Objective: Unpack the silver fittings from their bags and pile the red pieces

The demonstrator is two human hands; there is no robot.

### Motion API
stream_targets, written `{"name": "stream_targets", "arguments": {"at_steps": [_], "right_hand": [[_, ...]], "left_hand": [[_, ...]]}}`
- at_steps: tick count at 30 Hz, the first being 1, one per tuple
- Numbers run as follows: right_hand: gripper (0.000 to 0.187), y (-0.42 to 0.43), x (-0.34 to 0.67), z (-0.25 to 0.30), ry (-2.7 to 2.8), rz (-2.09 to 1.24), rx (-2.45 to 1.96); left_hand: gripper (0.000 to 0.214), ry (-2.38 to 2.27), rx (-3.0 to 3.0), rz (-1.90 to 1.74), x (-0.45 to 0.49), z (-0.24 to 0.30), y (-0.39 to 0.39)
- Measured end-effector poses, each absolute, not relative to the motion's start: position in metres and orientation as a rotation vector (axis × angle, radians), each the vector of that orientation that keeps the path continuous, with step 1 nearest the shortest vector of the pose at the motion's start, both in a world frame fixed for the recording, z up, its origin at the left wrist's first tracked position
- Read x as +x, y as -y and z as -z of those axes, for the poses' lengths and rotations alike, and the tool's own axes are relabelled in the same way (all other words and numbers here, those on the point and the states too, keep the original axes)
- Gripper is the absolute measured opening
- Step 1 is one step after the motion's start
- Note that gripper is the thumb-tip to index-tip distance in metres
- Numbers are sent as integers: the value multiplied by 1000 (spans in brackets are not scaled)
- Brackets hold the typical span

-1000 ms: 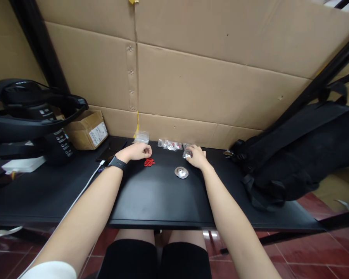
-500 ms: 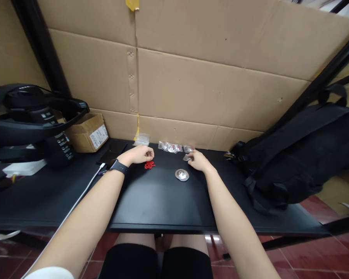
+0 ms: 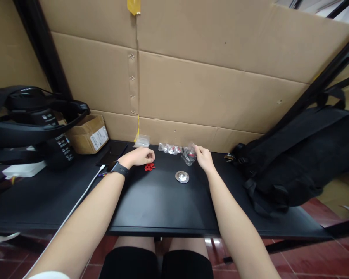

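Observation:
My right hand pinches a small clear plastic bag holding red and silver parts and lifts it just above the black table. A round silver metal disc lies on the table below and left of that hand. My left hand, with a black watch on its wrist, rests on the table with fingers curled, right beside a small heap of red rings. Whether anything sits inside those curled fingers is hidden. More clear bags of parts lie at the back against the cardboard.
A cardboard wall backs the table. A black backpack fills the right side. At left stand black headgear, a small cardboard box, a phone and a white cable. Another clear bag lies near the wall.
My right hand has closed on the small clear bag and raised it off the table, turning palm-left. My left hand stays by the red rings.

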State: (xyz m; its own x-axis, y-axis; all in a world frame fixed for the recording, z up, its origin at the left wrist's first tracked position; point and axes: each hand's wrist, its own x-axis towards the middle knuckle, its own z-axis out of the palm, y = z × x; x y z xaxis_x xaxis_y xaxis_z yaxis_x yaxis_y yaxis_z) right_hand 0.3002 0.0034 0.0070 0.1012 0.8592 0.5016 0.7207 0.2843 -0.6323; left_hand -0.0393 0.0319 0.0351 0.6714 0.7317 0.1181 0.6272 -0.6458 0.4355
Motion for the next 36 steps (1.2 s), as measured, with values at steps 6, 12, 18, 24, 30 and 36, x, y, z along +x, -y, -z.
{"name": "stream_targets", "arguments": {"at_steps": [6, 12, 18, 24, 30, 36], "right_hand": [[71, -3, 298, -7, 1400, -269, -1370], [75, 7, 268, -12, 1364, -402, -1320], [63, 15, 240, -11, 1423, -703, -1161], [52, 18, 233, -11, 1427, -840, -1060], [61, 19, 237, -12, 1514, -921, -1064], [48, 10, 245, -5, 1446, -659, -1140]], "left_hand": [[13, -1051, 2546, -468, -37, -32, -32], [45, -919, 2767, -905, -11, -31, -18], [76, -779, 2992, -902, 15, -35, 7], [26, -687, 3129, -932, 24, -35, 10], [24, -620, 3156, -998, 24, -30, 2], [17, -716, 3205, -1003, 12, -31, -13]]}}
